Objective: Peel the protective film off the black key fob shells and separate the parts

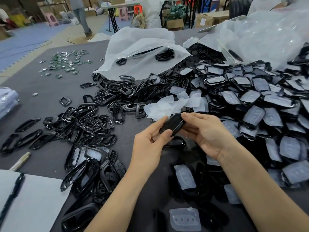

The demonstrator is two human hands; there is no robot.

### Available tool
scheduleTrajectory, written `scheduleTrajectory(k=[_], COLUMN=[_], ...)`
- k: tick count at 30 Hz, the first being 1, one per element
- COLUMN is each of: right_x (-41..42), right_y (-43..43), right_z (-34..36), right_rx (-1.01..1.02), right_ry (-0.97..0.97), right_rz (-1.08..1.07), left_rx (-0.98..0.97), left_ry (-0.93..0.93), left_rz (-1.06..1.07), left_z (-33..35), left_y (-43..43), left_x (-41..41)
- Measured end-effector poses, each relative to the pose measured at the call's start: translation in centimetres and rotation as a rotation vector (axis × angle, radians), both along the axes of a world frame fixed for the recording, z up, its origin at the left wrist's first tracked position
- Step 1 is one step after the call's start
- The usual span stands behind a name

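Observation:
Both hands hold one glossy black key fob shell (173,125) above the grey table (50,91). My left hand (151,141) pinches its lower end between thumb and fingers. My right hand (203,133) grips the upper end, fingertips curled over its edge. To the right lies a big heap of shells still covered in whitish film (254,101). Black frame rings (93,124) are scattered to the left. Peeled translucent film pieces (168,106) lie just beyond my hands.
Two large clear plastic bags (142,52) hold more parts at the back. Small green circuit boards (66,62) are spread at the far left. A white notepad with a black pen (15,190) lies near left. A person walks in the background.

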State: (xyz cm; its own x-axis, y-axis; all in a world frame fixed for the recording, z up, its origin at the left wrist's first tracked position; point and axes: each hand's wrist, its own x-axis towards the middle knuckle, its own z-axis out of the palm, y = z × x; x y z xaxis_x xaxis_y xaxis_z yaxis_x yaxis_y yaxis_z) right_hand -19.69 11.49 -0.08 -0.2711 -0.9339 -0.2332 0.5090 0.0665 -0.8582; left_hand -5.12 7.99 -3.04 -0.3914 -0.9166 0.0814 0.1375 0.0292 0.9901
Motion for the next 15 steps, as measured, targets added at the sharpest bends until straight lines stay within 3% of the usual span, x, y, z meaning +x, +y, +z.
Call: scheduleTrajectory(k=[6, 15], right_x=[-0.40, -0.65], right_y=[-0.06, -0.36], right_z=[-0.14, -0.29], right_rx=[0.024, 0.072], right_ry=[0.019, -0.171], right_rz=[0.029, -0.015], left_rx=[0.182, 0.453], left_ry=[0.208, 0.401], left_rz=[-0.046, -0.116], left_z=[0.17, 0.59], left_y=[-0.22, -0.39], left_x=[0.05, 0.19])
